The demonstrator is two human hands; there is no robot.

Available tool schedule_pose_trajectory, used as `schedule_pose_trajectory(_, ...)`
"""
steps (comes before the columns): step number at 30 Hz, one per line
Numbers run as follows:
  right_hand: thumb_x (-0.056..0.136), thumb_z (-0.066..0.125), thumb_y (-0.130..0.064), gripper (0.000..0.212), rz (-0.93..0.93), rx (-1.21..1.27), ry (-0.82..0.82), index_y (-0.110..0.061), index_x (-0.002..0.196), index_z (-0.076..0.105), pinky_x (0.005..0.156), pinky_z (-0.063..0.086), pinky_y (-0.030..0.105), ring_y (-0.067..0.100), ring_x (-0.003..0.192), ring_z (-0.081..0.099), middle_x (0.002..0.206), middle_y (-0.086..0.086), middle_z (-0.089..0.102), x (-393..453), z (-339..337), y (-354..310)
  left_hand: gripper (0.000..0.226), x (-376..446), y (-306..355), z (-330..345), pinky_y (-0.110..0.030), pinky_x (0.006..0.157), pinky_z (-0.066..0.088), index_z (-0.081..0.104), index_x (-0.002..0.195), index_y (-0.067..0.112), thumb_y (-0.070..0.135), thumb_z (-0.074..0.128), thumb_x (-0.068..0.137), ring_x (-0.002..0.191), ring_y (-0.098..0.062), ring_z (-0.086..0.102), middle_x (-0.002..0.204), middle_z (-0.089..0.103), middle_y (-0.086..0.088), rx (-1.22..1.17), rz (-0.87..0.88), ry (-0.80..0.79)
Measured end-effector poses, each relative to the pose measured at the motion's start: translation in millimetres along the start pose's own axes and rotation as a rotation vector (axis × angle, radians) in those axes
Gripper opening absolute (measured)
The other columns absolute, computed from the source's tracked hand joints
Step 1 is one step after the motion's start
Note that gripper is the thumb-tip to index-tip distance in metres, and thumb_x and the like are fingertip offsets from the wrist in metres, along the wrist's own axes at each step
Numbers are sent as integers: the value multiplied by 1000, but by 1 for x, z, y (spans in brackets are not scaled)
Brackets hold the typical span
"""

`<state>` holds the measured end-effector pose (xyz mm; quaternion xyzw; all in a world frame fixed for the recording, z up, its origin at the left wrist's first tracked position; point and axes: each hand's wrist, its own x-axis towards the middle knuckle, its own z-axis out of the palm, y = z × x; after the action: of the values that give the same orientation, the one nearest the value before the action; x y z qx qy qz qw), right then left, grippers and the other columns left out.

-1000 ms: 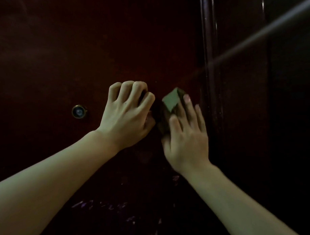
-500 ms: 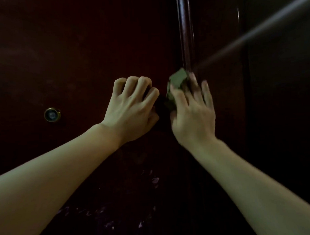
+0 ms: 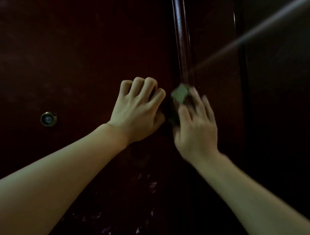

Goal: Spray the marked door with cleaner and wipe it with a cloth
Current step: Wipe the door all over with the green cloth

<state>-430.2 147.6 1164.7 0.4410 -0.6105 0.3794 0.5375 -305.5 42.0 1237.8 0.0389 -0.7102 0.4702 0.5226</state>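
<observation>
A dark red-brown door (image 3: pixel 78 58) fills the view, dimly lit. My right hand (image 3: pixel 195 126) presses a green cloth (image 3: pixel 179 94) flat against the door beside its raised vertical moulding (image 3: pixel 182 37); the hand is blurred and only a corner of the cloth shows above the fingers. My left hand (image 3: pixel 138 111) rests on the door just left of the cloth, with the fingers curled and knuckles up; what it touches underneath is hidden. Pale scribbled marks (image 3: pixel 149 184) lie lower on the door, between my forearms.
A brass peephole (image 3: pixel 48 119) sits in the door at the left. Right of the moulding is a darker frame or wall (image 3: pixel 282 113), crossed by a pale diagonal streak (image 3: pixel 270 20) from the upper right.
My right hand and the cloth slid rightward to the moulding, then slightly down. The view shifted right, then back a little left. My left hand kept its place on the door.
</observation>
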Motion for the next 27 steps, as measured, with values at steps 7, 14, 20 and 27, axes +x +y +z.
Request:
schedule_pose_trajectory(7, 92, 47, -19, 48, 12, -15, 66, -12, 140, 48, 123, 11, 45, 28, 150, 19, 152, 13, 42, 69, -1, 1, 43, 6, -1, 0, -43, 75, 32, 55, 109, 8, 43, 48, 86, 93, -34, 47, 108, 54, -17, 16, -18, -37)
schedule_pose_trajectory(14, 81, 46, -10, 27, 22, 101, 3, -11, 107, 50, 119, 23, 50, 30, 147, 25, 140, 19, 52, -105, 18, -4, 29, -9, 19, -1, -44, 77, 38, 55, 103, 9, 31, 47, 86, 94, -33, 51, 106, 54, -15, -7, -6, -50)
schedule_pose_trajectory(20, 86, 43, -21, 40, 28, 115, 6, -12, 123, 52, 121, 20, 50, 31, 148, 24, 146, 18, 48, -11, 4, 2, 37, -9, 19, -2, -42, 77, 34, 55, 108, 10, 38, 47, 87, 94, -32, 49, 107, 53, -14, -11, 19, -79)
schedule_pose_trajectory(27, 83, 46, -11, 32, 6, 99, -17, -11, 116, 48, 121, 19, 49, 31, 146, 26, 151, 15, 39, -101, 16, -17, 23, -35, 13, -9, -43, 74, 37, 57, 99, 8, 27, 48, 88, 90, -32, 50, 103, 55, -15, -41, -2, -54)
